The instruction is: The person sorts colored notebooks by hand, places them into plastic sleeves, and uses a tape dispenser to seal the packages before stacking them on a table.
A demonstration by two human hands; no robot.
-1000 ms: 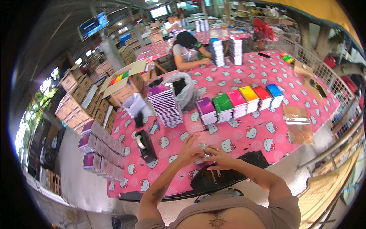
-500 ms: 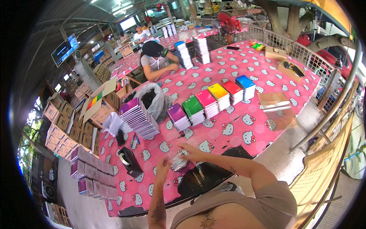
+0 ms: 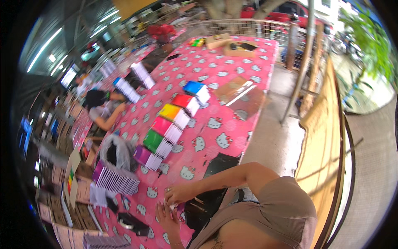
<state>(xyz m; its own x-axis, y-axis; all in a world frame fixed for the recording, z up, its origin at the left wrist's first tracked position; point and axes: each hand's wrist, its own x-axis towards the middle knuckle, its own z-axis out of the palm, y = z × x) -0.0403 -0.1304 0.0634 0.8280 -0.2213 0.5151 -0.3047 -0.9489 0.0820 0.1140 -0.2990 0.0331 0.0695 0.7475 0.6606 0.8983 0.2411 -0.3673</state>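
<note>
On the near edge of the desk [image 3: 232, 124], covered in a pink cartoon-cat cloth, the person's two hands meet over a small pale item [image 3: 171, 204] that is mostly hidden between them. Going left to right: at the far left lie flat rows of booklets [image 3: 62, 232] and a fanned pile of purple-edged booklets [image 3: 114, 179], with a grey plastic bag [image 3: 118, 151] just behind it. A dark flat object [image 3: 132, 224] lies near the lower edge. Then comes the left hand [image 3: 165, 216], palm toward the cloth, fingers spread beside the item. The right hand [image 3: 179, 193] sits just above it, curled, fingertips pressed to the same item; whether either hand truly clamps it cannot be told, since the fingers cover it. A black sheet [image 3: 222, 164] lies under the right forearm. Farther up the desk a slanting row of coloured stacks runs purple [image 3: 145, 157], green [image 3: 155, 141], pink [image 3: 166, 126], yellow [image 3: 174, 113], red [image 3: 185, 101], blue [image 3: 195, 88]. Another person [image 3: 101, 112] leans over the far left side.

As a judgement, the step in hand is assembling or wrapping one small piece at the desk edge. The next move likely calls for steady fingertip pressure, so that the piece stays aligned.
</note>
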